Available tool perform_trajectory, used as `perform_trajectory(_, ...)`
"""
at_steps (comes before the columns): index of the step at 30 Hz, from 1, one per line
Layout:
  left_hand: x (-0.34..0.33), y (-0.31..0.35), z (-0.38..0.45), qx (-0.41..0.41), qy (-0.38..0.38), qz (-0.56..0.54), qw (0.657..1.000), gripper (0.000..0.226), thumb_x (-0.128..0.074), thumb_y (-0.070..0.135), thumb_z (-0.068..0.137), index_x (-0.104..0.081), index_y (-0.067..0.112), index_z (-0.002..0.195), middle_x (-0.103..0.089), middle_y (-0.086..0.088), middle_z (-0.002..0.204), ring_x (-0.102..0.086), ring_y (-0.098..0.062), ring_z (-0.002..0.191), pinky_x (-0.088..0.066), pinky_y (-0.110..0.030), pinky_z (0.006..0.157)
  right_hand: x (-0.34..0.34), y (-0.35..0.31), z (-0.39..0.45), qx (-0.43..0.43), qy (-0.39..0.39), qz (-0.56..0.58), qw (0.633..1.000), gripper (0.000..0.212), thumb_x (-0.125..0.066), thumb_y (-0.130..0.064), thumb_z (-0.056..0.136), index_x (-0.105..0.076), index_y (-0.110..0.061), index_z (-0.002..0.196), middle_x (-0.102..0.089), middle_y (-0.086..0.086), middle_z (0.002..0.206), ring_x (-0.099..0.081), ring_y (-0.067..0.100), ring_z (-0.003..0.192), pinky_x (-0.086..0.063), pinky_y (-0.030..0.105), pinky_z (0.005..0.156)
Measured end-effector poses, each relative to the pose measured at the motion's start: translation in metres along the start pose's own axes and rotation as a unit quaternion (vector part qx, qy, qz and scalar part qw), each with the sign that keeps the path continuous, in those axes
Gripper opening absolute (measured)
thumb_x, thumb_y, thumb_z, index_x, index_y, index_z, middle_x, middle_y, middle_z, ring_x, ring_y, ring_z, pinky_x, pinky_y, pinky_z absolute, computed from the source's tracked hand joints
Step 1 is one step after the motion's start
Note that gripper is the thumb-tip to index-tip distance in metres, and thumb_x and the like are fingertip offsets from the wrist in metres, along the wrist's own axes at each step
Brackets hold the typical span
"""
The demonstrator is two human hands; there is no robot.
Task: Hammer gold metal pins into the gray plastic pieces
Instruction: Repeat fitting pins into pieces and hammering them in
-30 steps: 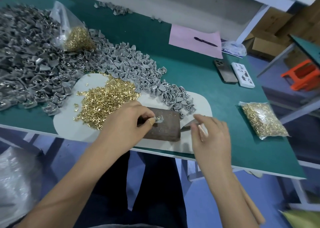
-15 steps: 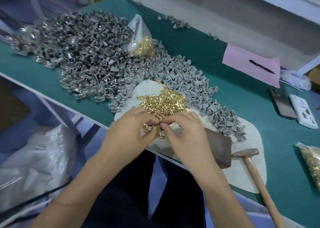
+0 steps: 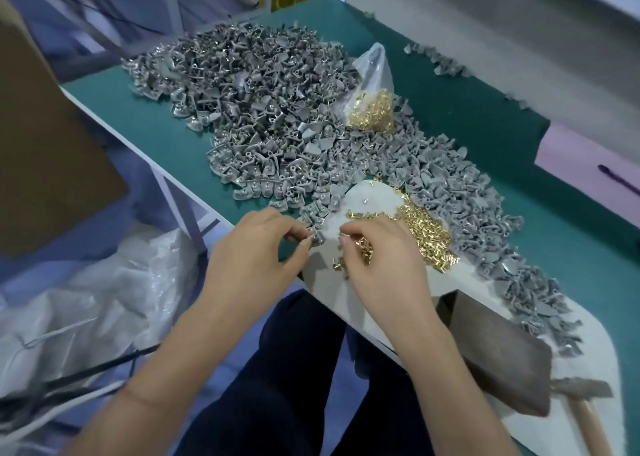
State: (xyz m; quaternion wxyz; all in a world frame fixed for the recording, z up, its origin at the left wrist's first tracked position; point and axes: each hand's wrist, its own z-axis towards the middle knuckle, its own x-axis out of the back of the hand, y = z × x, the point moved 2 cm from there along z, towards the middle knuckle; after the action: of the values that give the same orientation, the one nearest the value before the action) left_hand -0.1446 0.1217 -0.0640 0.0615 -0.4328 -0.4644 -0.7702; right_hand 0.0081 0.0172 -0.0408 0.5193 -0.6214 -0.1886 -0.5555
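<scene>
A: Hands?

B: Left hand (image 3: pixel 254 251) at the near table edge, fingertips curled and pinching one gray plastic piece (image 3: pixel 316 237) at the fringe of the big gray pile (image 3: pixel 277 116). Right hand (image 3: pixel 377 265) just beside it, apart from the left, fingers curled down into the loose gold pins (image 3: pixel 422 227); some pins show under the fingers, and it appears to pinch a few.

A: Where do the pins lie?

B: Heaped on a white pad (image 3: pixel 374 196) that overhangs the near edge of the green table (image 3: pixel 166 123). A clear bag of more pins (image 3: pixel 372 109) stands tilted in the gray pile, well behind the hands.

A: Tools?

B: Dark metal block (image 3: pixel 498 348) on the pad, right of the right forearm, reaching toward the pad's near edge. Hammer (image 3: pixel 581 390) just beyond the block's right end, head touching or nearly touching it, cannot tell which; wooden handle runs off the bottom of the frame.

A: Open room?

B: Bare green strip along the table's left edge, left of the pile. Bare pad between the two hands and ahead of the block. Gray pieces rim the pad's far side all the way round to the right. Pink sheet with a pen (image 3: pixel 620 182) at far right
</scene>
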Motion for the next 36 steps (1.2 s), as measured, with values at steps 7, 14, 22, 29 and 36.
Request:
perform_trajectory(7,-0.005,-0.004,0.007,0.012,0.003,0.026,1.000,0.009,-0.064,0.040,0.092,-0.067,0.033,0.095,-0.058,0.016,0.092,-0.053,-0.009,0.097,-0.052,-0.039,0.072,-0.011,0.006,0.007,-0.015,0.010,-0.063,0.998,0.029,-0.061,-0.037,0.099,-0.071,-0.023,0.122,-0.063,-0.004,0.107,-0.047,0.016,0.107,-0.042,0.032,0.089)
perform_trajectory(14,-0.006,-0.005,0.007,0.012,0.006,0.026,1.000,0.008,-0.066,0.041,0.089,-0.065,0.036,0.095,-0.056,0.018,0.094,-0.052,-0.006,0.097,-0.048,-0.030,0.068,-0.014,0.002,0.015,0.000,0.011,-0.103,0.995,0.018,-0.063,-0.035,0.098,-0.078,-0.026,0.096,-0.064,-0.007,0.091,-0.046,0.017,0.094,-0.043,0.034,0.079)
perform_trajectory(22,-0.007,0.002,0.001,0.010,0.027,-0.026,0.999,0.003,-0.062,0.035,0.093,-0.065,0.034,0.093,-0.056,0.018,0.093,-0.053,-0.008,0.096,-0.047,-0.031,0.070,-0.009,-0.008,0.026,-0.005,-0.041,-0.200,0.979,0.015,-0.061,-0.028,0.096,-0.075,-0.024,0.094,-0.068,-0.005,0.095,-0.051,0.020,0.098,-0.043,0.033,0.077)
perform_trajectory(29,-0.015,0.029,0.003,-0.026,0.020,-0.064,0.997,0.004,-0.066,0.030,0.093,-0.065,0.032,0.090,-0.059,0.015,0.093,-0.056,-0.008,0.095,-0.050,-0.035,0.078,0.001,0.007,0.015,-0.001,-0.076,-0.137,0.988,0.014,-0.062,-0.030,0.094,-0.069,-0.019,0.099,-0.065,0.000,0.104,-0.051,0.023,0.108,-0.045,0.036,0.082)
perform_trajectory(36,-0.038,0.064,0.009,-0.079,-0.024,-0.081,0.993,0.002,-0.064,0.034,0.092,-0.065,0.036,0.092,-0.057,0.014,0.092,-0.054,-0.003,0.088,-0.046,-0.033,0.070,0.040,0.033,-0.016,-0.042,-0.005,0.013,0.999,0.002,-0.059,-0.027,0.093,-0.061,-0.028,0.095,-0.063,-0.010,0.092,-0.058,0.014,0.089,-0.049,0.034,0.073)
